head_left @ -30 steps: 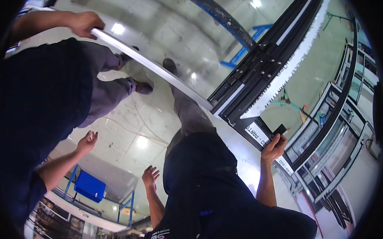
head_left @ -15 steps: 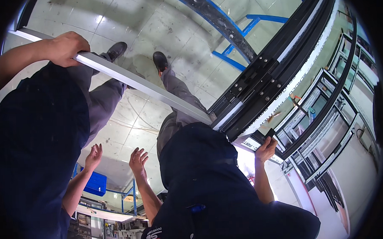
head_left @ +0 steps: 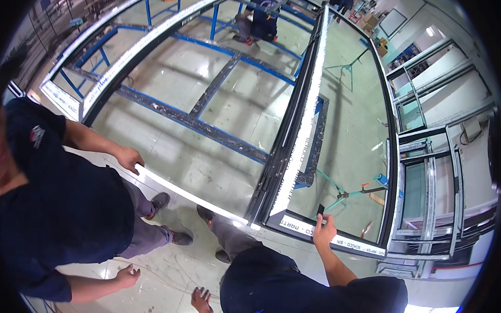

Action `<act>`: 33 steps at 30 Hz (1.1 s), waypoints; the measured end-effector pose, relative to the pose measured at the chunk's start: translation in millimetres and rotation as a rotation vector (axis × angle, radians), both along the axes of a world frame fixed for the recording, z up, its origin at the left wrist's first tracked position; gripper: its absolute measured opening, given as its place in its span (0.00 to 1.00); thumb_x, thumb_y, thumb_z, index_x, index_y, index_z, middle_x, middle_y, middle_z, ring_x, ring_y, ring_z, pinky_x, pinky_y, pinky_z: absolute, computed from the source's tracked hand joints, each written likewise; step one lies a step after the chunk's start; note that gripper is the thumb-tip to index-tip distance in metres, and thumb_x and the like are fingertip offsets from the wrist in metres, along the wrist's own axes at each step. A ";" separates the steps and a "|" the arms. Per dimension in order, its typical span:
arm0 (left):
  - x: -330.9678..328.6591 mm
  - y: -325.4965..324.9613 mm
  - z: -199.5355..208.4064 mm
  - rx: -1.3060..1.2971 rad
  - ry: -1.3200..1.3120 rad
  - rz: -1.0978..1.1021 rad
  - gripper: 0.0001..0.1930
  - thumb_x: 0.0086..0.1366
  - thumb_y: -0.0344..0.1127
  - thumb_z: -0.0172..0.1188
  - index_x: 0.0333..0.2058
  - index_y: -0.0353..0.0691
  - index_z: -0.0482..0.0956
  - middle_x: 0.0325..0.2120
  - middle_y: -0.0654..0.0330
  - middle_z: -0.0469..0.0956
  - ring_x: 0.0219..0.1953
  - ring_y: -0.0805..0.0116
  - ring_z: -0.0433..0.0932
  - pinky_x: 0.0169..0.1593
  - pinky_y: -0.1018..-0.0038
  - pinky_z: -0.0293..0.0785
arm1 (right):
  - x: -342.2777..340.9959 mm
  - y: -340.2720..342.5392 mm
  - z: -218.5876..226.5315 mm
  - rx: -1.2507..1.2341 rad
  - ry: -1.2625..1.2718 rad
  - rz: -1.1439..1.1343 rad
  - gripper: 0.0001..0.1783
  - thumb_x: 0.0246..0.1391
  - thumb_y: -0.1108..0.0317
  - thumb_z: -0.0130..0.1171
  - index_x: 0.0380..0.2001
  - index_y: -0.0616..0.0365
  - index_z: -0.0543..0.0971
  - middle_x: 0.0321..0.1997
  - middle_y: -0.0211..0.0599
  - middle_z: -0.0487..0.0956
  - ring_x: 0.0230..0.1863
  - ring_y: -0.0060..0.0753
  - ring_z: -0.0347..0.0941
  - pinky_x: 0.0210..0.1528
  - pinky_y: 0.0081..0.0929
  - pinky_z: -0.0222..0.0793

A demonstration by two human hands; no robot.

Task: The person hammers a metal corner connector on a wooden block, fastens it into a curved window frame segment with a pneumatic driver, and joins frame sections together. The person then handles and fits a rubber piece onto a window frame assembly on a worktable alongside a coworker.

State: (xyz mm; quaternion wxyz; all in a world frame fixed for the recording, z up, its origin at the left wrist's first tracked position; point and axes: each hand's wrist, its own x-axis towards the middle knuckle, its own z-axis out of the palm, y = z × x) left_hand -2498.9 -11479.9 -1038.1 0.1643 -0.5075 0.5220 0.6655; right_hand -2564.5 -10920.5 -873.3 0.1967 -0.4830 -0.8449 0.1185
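Observation:
My right hand (head_left: pixel 325 232) is closed on a small flat black piece (head_left: pixel 321 209), just at the near rail of a large black window or door frame (head_left: pixel 347 242) covered with white film. Whether the fingers also press on the rail I cannot tell. Low in the view, my left hand (head_left: pixel 200 299) hangs in the air with fingers apart, holding nothing. A slim white bar (head_left: pixel 191 198) runs from the frame's near corner toward a co-worker's hand (head_left: pixel 130 159), which rests at its far left end.
The co-worker (head_left: pixel 81 217) stands close on my left, the other hand (head_left: pixel 126 276) low. Blue and black trestles (head_left: pixel 216 122) support the frames. A green stand (head_left: pixel 343 196) shows through the right opening. Glazed frames (head_left: pixel 428 194) lean at the right; another person (head_left: pixel 262 18) crouches far off.
The view has tilted up, showing more of the frame and room. My right hand still holds the black piece by the rail; my left hand stays free, now lower in the picture.

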 end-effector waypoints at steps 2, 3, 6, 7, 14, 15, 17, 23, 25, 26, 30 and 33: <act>39.9 4.4 -3.5 0.040 -0.031 0.002 0.25 0.76 0.42 0.58 0.66 0.37 0.73 0.54 0.46 0.84 0.47 0.46 0.88 0.46 0.55 0.86 | 6.1 5.9 -1.2 0.110 0.148 0.026 0.18 0.68 0.52 0.67 0.42 0.58 0.82 0.33 0.48 0.86 0.32 0.52 0.83 0.39 0.47 0.75; 58.3 1.7 -1.8 0.071 -0.071 -0.014 0.24 0.77 0.42 0.57 0.65 0.38 0.73 0.54 0.45 0.84 0.48 0.45 0.88 0.48 0.54 0.86 | -4.3 0.4 7.9 -0.105 0.284 0.007 0.17 0.68 0.55 0.69 0.44 0.59 0.83 0.33 0.43 0.85 0.30 0.41 0.82 0.34 0.41 0.74; 118.0 -22.1 2.1 0.154 -0.125 -0.064 0.21 0.77 0.40 0.56 0.63 0.38 0.76 0.52 0.45 0.83 0.45 0.43 0.87 0.48 0.53 0.86 | -82.7 -56.7 87.8 -0.506 0.780 0.255 0.12 0.67 0.68 0.72 0.46 0.64 0.84 0.33 0.33 0.84 0.31 0.18 0.79 0.25 0.22 0.71; 126.9 -25.8 6.2 0.204 -0.147 0.078 0.21 0.76 0.40 0.56 0.63 0.37 0.76 0.52 0.45 0.82 0.47 0.43 0.86 0.49 0.54 0.85 | -102.5 -68.1 110.8 -0.514 0.823 0.372 0.09 0.67 0.71 0.71 0.44 0.65 0.85 0.35 0.33 0.85 0.33 0.21 0.82 0.28 0.21 0.75; 212.8 -75.9 13.5 0.386 -0.039 0.158 0.23 0.76 0.37 0.55 0.66 0.34 0.74 0.54 0.44 0.81 0.56 0.44 0.82 0.54 0.52 0.83 | -182.2 -134.4 254.6 -0.675 1.053 0.669 0.17 0.67 0.65 0.72 0.51 0.68 0.84 0.36 0.35 0.85 0.30 0.21 0.80 0.33 0.21 0.72; 223.5 -71.7 10.8 0.338 -0.042 0.214 0.23 0.76 0.37 0.55 0.66 0.34 0.74 0.54 0.44 0.81 0.56 0.44 0.82 0.55 0.52 0.83 | -182.7 -140.2 267.8 -0.728 1.095 0.659 0.19 0.67 0.63 0.72 0.51 0.68 0.84 0.36 0.35 0.86 0.31 0.21 0.80 0.35 0.21 0.73; 232.4 -57.1 6.7 0.245 -0.051 0.326 0.24 0.76 0.36 0.55 0.66 0.34 0.74 0.55 0.44 0.81 0.57 0.44 0.81 0.56 0.52 0.82 | -181.2 -150.3 289.0 -0.804 1.178 0.655 0.20 0.68 0.61 0.72 0.51 0.68 0.84 0.37 0.35 0.85 0.31 0.22 0.80 0.36 0.23 0.74; 211.0 1.8 20.8 0.065 -0.043 0.377 0.24 0.77 0.36 0.55 0.67 0.30 0.74 0.57 0.42 0.80 0.58 0.44 0.82 0.59 0.47 0.81 | -177.6 -160.8 302.6 -0.837 1.279 0.729 0.22 0.66 0.60 0.74 0.50 0.71 0.84 0.36 0.40 0.86 0.30 0.25 0.81 0.37 0.27 0.80; 202.0 14.9 30.5 0.039 -0.032 0.275 0.26 0.78 0.37 0.55 0.66 0.22 0.72 0.58 0.44 0.80 0.59 0.47 0.82 0.59 0.53 0.82 | -175.9 -154.3 303.8 -0.789 1.283 0.740 0.22 0.66 0.60 0.74 0.49 0.70 0.85 0.36 0.39 0.86 0.30 0.25 0.81 0.37 0.27 0.80; 207.6 10.2 25.8 0.035 -0.026 0.288 0.26 0.78 0.37 0.55 0.66 0.22 0.72 0.58 0.44 0.80 0.59 0.47 0.82 0.59 0.53 0.82 | -177.2 -156.5 303.8 -0.800 1.285 0.750 0.22 0.66 0.60 0.74 0.49 0.70 0.85 0.36 0.39 0.86 0.30 0.25 0.81 0.37 0.27 0.80; 215.5 -1.9 30.4 -0.072 -0.054 -0.008 0.28 0.75 0.43 0.58 0.68 0.36 0.71 0.57 0.48 0.83 0.51 0.51 0.85 0.44 0.59 0.82 | -185.0 -164.9 305.1 -0.785 1.253 0.768 0.20 0.67 0.61 0.73 0.49 0.69 0.85 0.37 0.37 0.86 0.30 0.24 0.80 0.37 0.26 0.78; 205.1 -3.1 34.6 0.018 -0.055 0.095 0.29 0.75 0.40 0.59 0.69 0.34 0.69 0.59 0.47 0.81 0.55 0.50 0.82 0.50 0.57 0.81 | -189.6 -158.0 306.7 -0.786 1.258 0.783 0.18 0.66 0.61 0.73 0.48 0.67 0.84 0.38 0.36 0.86 0.30 0.23 0.79 0.36 0.24 0.75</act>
